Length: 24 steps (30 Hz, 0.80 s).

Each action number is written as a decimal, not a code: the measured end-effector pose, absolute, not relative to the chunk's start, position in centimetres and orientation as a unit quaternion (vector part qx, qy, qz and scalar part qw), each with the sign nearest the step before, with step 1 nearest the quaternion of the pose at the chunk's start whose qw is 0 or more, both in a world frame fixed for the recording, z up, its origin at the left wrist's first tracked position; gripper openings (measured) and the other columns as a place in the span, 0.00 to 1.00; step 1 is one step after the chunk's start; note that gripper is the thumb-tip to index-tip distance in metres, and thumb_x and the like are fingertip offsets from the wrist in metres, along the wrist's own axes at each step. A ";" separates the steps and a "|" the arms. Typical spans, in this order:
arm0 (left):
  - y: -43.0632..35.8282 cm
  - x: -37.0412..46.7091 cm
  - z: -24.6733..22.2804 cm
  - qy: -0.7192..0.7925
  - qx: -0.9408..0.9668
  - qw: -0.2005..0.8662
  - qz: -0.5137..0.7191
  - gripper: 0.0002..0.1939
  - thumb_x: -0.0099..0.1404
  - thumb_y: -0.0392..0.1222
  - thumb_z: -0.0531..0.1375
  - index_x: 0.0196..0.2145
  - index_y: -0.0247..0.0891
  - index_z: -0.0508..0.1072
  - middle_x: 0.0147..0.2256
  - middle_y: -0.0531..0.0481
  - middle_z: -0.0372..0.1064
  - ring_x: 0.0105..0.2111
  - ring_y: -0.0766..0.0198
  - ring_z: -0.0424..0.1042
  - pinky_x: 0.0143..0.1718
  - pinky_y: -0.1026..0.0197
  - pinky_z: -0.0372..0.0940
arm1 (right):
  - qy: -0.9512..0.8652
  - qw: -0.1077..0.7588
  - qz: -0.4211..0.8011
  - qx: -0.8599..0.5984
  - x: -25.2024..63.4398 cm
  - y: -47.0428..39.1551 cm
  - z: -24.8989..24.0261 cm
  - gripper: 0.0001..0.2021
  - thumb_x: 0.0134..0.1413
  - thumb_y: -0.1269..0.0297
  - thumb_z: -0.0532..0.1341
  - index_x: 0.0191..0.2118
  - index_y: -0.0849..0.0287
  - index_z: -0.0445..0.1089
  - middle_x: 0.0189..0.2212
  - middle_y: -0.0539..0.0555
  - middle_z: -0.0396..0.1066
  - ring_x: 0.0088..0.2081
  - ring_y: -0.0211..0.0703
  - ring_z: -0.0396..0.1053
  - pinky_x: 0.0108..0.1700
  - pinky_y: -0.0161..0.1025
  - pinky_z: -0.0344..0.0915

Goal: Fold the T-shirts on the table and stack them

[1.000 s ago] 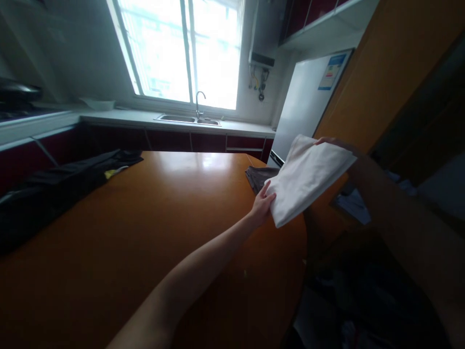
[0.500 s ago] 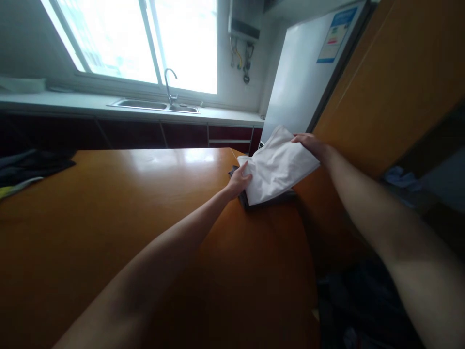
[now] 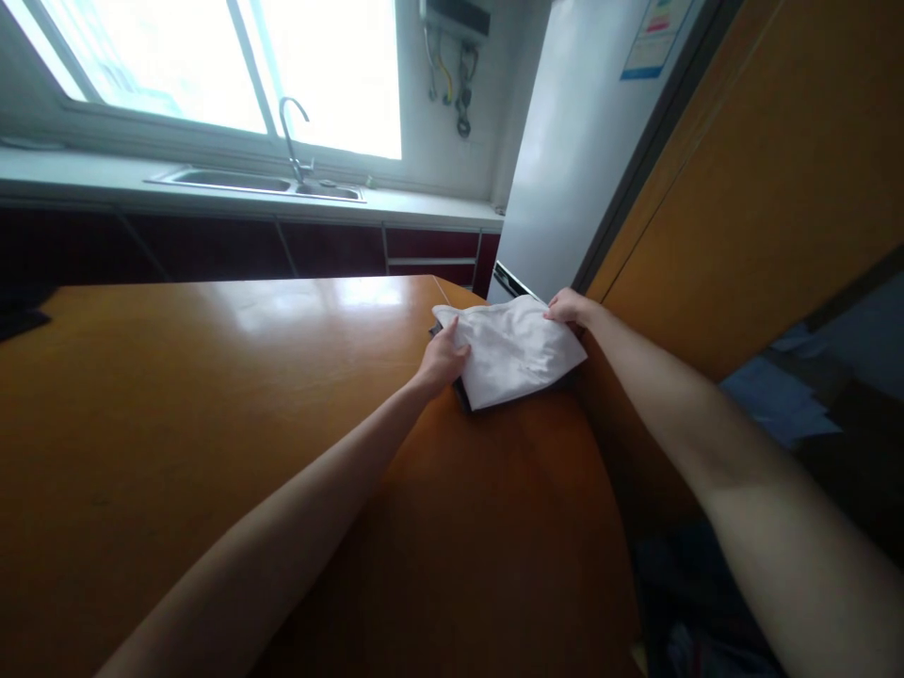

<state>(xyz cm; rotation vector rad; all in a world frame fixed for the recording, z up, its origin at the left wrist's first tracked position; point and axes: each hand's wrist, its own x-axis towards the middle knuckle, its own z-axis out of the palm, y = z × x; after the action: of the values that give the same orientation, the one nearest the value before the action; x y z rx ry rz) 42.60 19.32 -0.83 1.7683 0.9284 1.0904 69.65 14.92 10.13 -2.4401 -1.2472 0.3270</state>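
Note:
A folded white cloth [image 3: 519, 353] lies on top of a dark folded cloth [image 3: 462, 394] near the far right edge of the wooden table [image 3: 282, 395]. The dark one shows only as a thin rim at the left and front. My left hand [image 3: 442, 358] grips the white cloth by its left edge, thumb on top. At its far right corner my right hand [image 3: 567, 307] pinches the same cloth. The fingertips under the fabric are hidden.
A dark cloth [image 3: 21, 315] rests at the table's far left. Behind stand a counter with a sink [image 3: 233, 179] and a refrigerator [image 3: 557, 151]. An orange-brown wooden panel [image 3: 763, 169] rises close at the right, with papers [image 3: 777, 395] beyond my right forearm.
The right side of the white cloth has come down and lies flatter over the dark cloth. My right hand has lowered with it. The view has shifted slightly right and down.

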 end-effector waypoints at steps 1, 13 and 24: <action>19.3 42.6 -0.8 0.373 0.701 0.428 0.432 0.37 0.61 0.36 0.66 0.67 0.34 0.63 0.57 0.39 0.71 0.56 0.52 0.71 0.61 0.55 0.62 | -0.438 0.181 0.109 -0.874 69.6 15.1 9.6 0.10 0.46 0.73 0.71 0.36 0.69 0.76 0.25 0.57 0.74 0.34 0.46 0.74 0.35 0.36 0.71; 19.3 42.2 -1.3 0.385 0.683 0.462 0.414 0.41 0.59 0.34 0.65 0.68 0.35 0.60 0.59 0.37 0.69 0.58 0.50 0.70 0.62 0.54 0.60 | -0.483 0.017 0.194 -0.854 69.1 14.3 8.9 0.25 0.46 0.65 0.72 0.52 0.62 0.73 0.40 0.59 0.77 0.42 0.58 0.76 0.40 0.45 0.75; 19.4 42.3 -1.3 0.379 0.667 0.472 0.435 0.39 0.58 0.34 0.67 0.67 0.35 0.64 0.59 0.38 0.69 0.60 0.49 0.68 0.64 0.54 0.58 | -0.568 0.092 0.206 -0.791 69.4 12.1 10.4 0.43 0.46 0.73 0.67 0.69 0.56 0.53 0.58 0.61 0.70 0.48 0.54 0.74 0.46 0.43 0.74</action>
<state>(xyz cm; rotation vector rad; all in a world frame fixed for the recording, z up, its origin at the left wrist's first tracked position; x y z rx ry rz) 42.30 19.40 -1.26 1.6325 0.9281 1.0660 69.36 12.08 10.37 -2.3507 -1.6868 0.6126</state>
